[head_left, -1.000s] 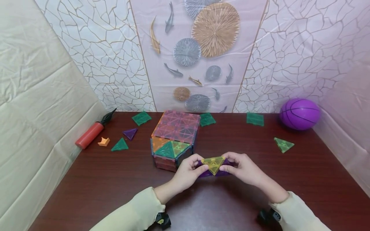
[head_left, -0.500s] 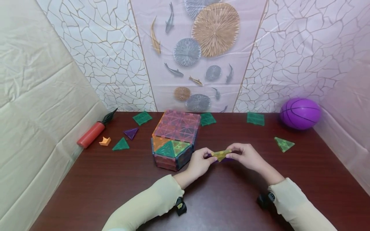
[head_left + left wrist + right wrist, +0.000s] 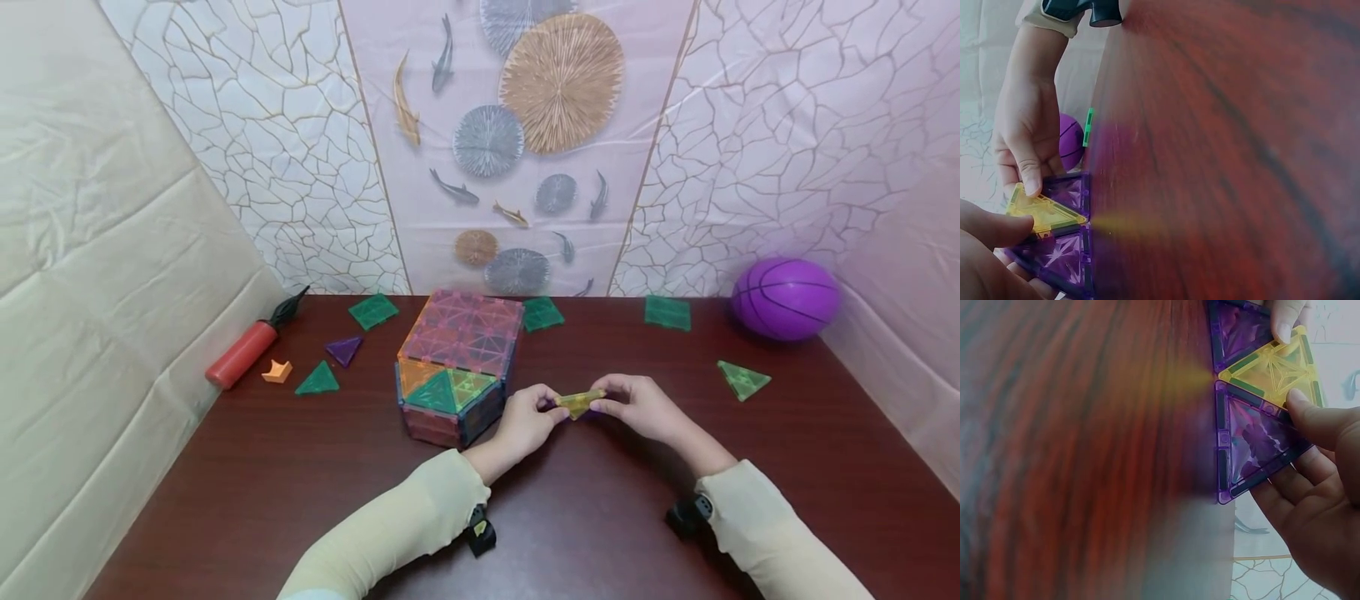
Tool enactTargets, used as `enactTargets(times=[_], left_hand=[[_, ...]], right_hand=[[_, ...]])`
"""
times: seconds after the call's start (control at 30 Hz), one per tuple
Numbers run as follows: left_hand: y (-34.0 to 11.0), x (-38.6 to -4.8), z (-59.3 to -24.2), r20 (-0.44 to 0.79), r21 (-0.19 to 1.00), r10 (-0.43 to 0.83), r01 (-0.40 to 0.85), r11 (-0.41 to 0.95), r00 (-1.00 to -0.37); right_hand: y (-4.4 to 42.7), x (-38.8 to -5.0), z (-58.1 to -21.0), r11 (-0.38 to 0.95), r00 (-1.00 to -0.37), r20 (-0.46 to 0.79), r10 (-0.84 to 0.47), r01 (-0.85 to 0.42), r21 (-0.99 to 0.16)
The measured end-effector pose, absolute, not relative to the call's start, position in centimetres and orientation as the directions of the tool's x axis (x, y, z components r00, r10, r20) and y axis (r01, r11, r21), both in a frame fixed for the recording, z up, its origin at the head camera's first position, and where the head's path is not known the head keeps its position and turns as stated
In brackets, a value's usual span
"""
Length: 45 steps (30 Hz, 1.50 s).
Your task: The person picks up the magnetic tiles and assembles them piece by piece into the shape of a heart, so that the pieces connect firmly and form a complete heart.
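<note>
A yellow triangular magnetic tile (image 3: 578, 404) sits point down between two purple triangular tiles, seen as the lower purple tile (image 3: 1257, 434) and upper purple tile (image 3: 1238, 331) in the right wrist view. Together they form a row standing on edge on the table. My left hand (image 3: 525, 423) pinches one end, thumb on the yellow face and fingers behind. At the other end my right hand (image 3: 641, 407) pinches the row the same way. Left of my hands stands a box of tiles (image 3: 465, 333), pink on top, with orange, green and lime triangles on its sloping front.
Green tiles (image 3: 667, 312) lie along the back edge, and a lime triangle (image 3: 742, 381) lies at right. A purple ball (image 3: 786, 298) stands back right. At left are a red hand pump (image 3: 242, 354), an orange crown-shaped piece (image 3: 277, 372), a purple triangle (image 3: 344, 350) and a green triangle (image 3: 318, 379).
Both hands have carried the joined tiles forward and slightly right, tipping them upright, so the yellow face looks narrower from above. Over the last half second they barely move.
</note>
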<state>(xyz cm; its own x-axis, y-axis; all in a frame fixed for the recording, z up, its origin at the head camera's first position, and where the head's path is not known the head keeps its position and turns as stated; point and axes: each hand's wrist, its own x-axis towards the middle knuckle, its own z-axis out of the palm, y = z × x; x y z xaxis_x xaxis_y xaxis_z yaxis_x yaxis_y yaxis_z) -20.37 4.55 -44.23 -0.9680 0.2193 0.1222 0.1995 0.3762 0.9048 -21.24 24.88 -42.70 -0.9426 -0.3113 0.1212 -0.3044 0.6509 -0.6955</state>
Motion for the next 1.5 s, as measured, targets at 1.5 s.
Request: enactTargets(times=[1.5], left_hand=[[-23.5,-24.6,-41.5,0.291,0.853,-0.068,0.227,0.469,-0.954]], right_hand=[[40.7,-22.2,-40.1,0.819,-0.994,0.095,-0.05,-0.095,-0.566]])
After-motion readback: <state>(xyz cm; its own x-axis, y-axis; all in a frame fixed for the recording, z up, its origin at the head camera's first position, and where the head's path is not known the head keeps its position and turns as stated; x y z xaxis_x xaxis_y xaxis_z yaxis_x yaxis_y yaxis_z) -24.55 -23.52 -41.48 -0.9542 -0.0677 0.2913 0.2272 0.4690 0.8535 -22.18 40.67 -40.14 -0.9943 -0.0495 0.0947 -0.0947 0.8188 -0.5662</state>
